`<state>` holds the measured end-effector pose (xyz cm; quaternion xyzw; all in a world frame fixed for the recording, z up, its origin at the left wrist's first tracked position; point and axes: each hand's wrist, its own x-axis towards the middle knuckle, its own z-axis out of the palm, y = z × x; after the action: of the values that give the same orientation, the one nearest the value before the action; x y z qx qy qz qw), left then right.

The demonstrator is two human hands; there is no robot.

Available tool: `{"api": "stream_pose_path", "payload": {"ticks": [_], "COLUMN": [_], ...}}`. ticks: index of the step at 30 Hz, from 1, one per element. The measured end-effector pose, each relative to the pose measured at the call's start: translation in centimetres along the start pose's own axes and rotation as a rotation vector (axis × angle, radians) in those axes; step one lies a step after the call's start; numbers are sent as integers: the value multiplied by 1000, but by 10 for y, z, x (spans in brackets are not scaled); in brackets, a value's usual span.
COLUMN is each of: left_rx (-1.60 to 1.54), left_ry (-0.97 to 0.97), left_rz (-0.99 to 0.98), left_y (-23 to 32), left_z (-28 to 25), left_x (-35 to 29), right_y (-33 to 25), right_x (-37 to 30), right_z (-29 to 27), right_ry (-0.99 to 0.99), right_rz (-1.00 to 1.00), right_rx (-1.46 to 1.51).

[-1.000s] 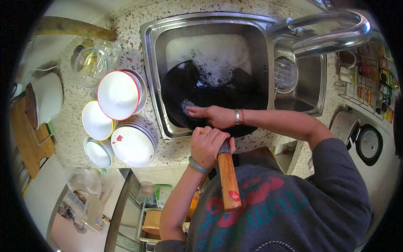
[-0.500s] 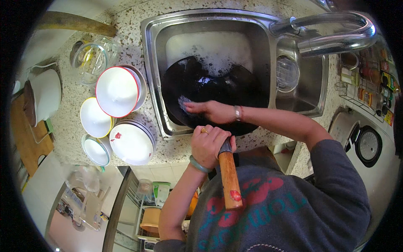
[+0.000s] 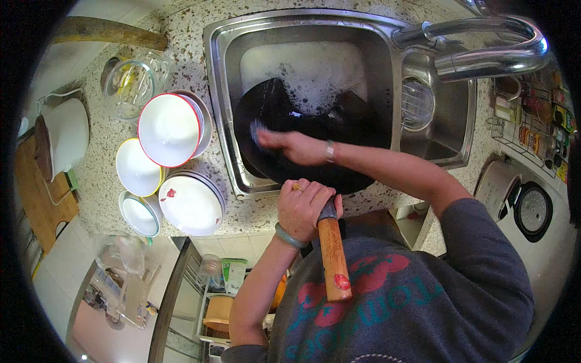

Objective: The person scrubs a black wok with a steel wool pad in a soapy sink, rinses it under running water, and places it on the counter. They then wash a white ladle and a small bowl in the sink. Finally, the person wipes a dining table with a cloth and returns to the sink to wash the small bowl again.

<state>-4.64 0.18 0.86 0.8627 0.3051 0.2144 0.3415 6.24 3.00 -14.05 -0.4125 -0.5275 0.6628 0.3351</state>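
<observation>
- Right hand [image 3: 296,147]: fingers closed on a small greyish pad [image 3: 255,130], blurred, pressed to or just above the wok's inner face; contact not certain. Possible fault: the pad slips from the fingers. Likely cause: wet, soapy surfaces and a pinch at the fingertips only.
- Left hand [image 3: 302,209]: wrapped round the near end of the wooden handle [image 3: 334,260], by its metal collar. Possible fault: grip twists. Cause: a push on one side of the wok, if the palm is wet.
- Wok [image 3: 327,124]: black, sitting in the larger sink basin [image 3: 378,54], its handle reaching back over the front edge toward the shirt. Possible fault: wok rocks or skids. Cause: rounded body, judged to bear poorly on smooth metal.
- Foamy water [image 3: 296,63]: along the far side of the basin, meeting the wok. Possible fault: splashing over the rim, should the wok tip suddenly.
- Left counter: red-rimmed bowl [image 3: 169,130], yellow-rimmed bowl [image 3: 139,166] and flower-marked dish [image 3: 190,206] stand close together. Possible fault: knocked dishes. Cause: a wide swing of the left elbow.
- Small blue-rimmed bowl [image 3: 139,216]: near the counter's front edge, so most exposed to a fall.
</observation>
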Motion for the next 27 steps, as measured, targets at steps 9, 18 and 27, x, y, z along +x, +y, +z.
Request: {"api": "stream_pose_path", "payload": {"ticks": [9, 18, 27], "left_rx": [18, 3, 17], "left_ry": [-6, -16, -15], "left_rz": [-11, 2, -24], "left_y": [-3, 1, -2], "left_z": [-2, -2, 1], "left_x": [-3, 1, -6], "right_y": [-4, 37, -45], "right_x": [-7, 58, -13], "right_z": [7, -32, 4], "right_ry": [-18, 371, -80], "right_rz": [-29, 146, -47], "right_rx": [-171, -688, 47]}}
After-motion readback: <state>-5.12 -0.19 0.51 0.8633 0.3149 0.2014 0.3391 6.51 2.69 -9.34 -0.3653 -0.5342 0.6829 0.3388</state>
